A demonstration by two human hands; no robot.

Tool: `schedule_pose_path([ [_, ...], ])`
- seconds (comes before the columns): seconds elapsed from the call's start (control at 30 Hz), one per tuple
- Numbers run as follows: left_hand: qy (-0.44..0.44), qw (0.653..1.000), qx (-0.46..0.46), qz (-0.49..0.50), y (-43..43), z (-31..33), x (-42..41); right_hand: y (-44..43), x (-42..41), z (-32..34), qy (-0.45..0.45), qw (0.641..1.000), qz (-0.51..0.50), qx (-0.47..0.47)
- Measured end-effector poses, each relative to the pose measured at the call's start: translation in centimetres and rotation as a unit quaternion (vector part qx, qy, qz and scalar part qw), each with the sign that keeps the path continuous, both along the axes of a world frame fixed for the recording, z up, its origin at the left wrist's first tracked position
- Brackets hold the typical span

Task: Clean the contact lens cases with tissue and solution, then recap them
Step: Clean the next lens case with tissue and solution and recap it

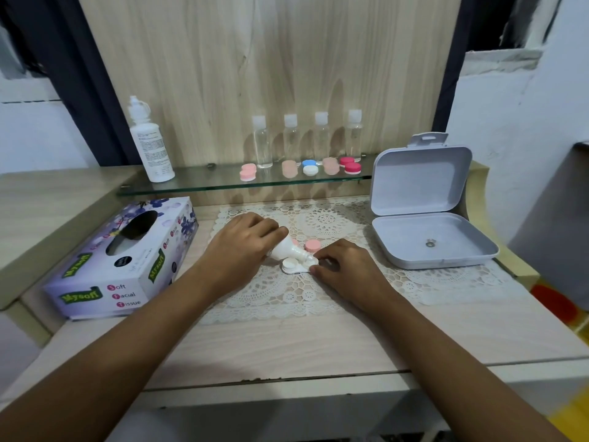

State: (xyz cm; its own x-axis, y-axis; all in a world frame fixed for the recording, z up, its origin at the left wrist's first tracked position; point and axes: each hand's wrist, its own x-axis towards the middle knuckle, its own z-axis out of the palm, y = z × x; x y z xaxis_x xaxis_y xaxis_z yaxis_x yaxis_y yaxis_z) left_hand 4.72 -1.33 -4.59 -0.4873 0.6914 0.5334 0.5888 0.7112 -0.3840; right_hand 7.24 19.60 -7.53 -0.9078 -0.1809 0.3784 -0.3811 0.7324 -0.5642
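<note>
Lens case [294,267]: pink cap [312,246] off, at 1 o'clock. Left hand [242,247] grips solution bottle [288,250], nozzle at case; right hand [344,266] pinches case edge. Wiping, recapping likely remain.

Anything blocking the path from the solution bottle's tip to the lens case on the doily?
Nothing visible. The left hand tilts the small bottle, its tip right at the white case. The right hand pinches the case's right end, beside the tip. A pink cap lies behind, out of the path.
</note>
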Motion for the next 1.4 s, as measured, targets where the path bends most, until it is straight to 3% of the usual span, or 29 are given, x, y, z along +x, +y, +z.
schedule_pose_path([
  [0.3,-0.024,0.999,0.026,0.021,-0.5,-0.5,-0.1,0.0,-0.1,-0.1,0.002,1.0,-0.001,0.001],
  [0.43,-0.093,0.984,0.139,0.056,-0.7,-1.0,0.0,0.0,-0.1,-0.2,0.004,1.0,-0.005,0.007],
  [0.57,-0.156,0.926,0.333,0.09,-0.5,-0.7,0.0,0.0,-0.1,-0.2,0.004,1.0,-0.006,0.004],
  [0.7,-0.231,0.815,0.521,0.104,-0.2,-0.3,-0.5,0.0,-0.1,-0.1,0.006,1.0,-0.006,0.003],
  [0.77,-0.243,0.772,0.576,0.113,-0.3,-0.5,-0.9,0.0,0.0,-0.2,0.008,1.0,-0.006,0.004],
  [0.87,-0.243,0.739,0.614,0.133,-0.7,-1.0,-1.6,0.0,0.0,-0.2,0.007,1.0,-0.007,0.001],
  [1.3,-0.255,0.752,0.588,0.154,-1.1,-1.5,-1.6,0.0,-0.1,0.0,0.004,1.0,-0.004,0.005],
  [1.4,-0.213,0.776,0.568,0.176,-0.6,-1.1,-1.0,0.0,0.0,0.0,0.005,1.0,-0.005,0.003],
])
